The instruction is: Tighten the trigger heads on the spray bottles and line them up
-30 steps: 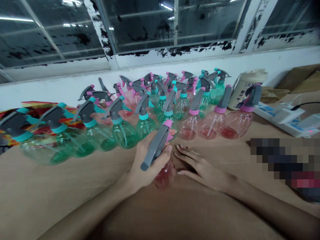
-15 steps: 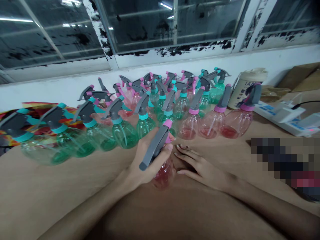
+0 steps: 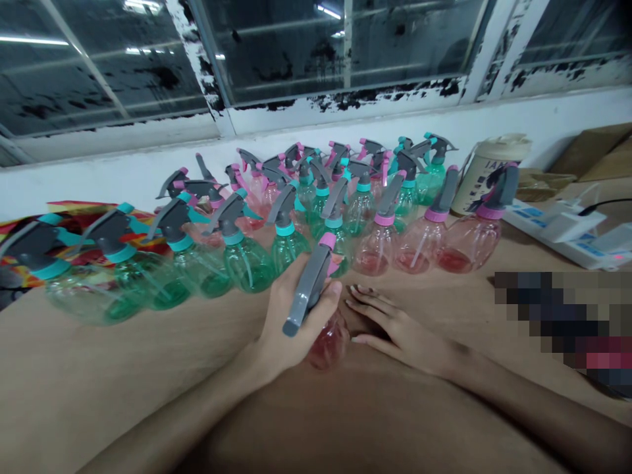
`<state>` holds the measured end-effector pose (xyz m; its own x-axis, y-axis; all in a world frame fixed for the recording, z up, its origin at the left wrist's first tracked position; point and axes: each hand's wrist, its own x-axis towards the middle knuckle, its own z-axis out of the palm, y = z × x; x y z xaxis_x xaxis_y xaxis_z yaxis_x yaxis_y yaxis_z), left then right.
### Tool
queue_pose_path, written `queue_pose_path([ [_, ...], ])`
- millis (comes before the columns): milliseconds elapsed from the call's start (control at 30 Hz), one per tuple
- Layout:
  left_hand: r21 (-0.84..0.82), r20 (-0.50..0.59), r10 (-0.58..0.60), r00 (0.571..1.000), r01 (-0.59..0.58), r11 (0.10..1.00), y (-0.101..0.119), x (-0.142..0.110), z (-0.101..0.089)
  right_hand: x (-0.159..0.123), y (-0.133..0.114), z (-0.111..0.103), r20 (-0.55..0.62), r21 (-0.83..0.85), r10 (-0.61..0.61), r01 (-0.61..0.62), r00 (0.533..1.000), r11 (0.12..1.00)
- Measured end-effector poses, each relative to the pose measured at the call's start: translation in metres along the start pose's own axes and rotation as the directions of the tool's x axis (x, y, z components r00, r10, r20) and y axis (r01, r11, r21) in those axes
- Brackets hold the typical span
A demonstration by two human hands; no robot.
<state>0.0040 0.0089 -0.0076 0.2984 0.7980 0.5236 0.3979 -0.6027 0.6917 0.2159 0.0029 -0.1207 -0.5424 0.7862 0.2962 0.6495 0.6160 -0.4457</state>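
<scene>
My left hand (image 3: 291, 319) is closed around the neck of a pink spray bottle (image 3: 328, 342) with a grey trigger head and pink nozzle. The head points away from me, and the fingers on the bottle's far side are hidden. Just right of the bottle, my right hand (image 3: 388, 322) lies flat on the wooden table (image 3: 148, 382), fingers stretched out and holding nothing. Beyond my hands stands a front row of green spray bottles (image 3: 249, 266) with turquoise collars at the left and pink spray bottles (image 3: 372, 253) at the right.
More pink and green bottles crowd behind the front row, near the white wall (image 3: 557, 112). At the right are a cream printed container (image 3: 486, 164), a white power strip (image 3: 567, 237) with plugs, and cardboard (image 3: 592, 151). Red and yellow packaging (image 3: 99, 210) lies at the left.
The spray bottle's head has turned slightly in my left hand, its nozzle shifting a little left and away from me. My right hand has stayed nearly still.
</scene>
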Motion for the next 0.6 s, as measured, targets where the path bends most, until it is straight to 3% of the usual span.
queue_pose_path([
  [167, 0.063, -0.043, 0.006, 0.999, -0.003, 0.998, -0.0010, -0.0019, 0.0036, -0.0026, 0.0009, 0.0020, -0.036, 0.034, 0.070, -0.069, 0.997, 0.997],
  [333, 0.068, -0.038, -0.016, 0.999, 0.018, 0.998, -0.0024, -0.0025, 0.0039, -0.0003, 0.0009, -0.0005, -0.001, -0.001, -0.005, 0.005, 1.000, 1.000],
  [600, 0.063, -0.033, 0.015, 0.999, -0.013, 0.998, 0.0008, -0.0016, 0.0015, 0.0008, -0.0005, -0.0020, -0.014, 0.005, -0.013, 0.013, 1.000, 1.000],
])
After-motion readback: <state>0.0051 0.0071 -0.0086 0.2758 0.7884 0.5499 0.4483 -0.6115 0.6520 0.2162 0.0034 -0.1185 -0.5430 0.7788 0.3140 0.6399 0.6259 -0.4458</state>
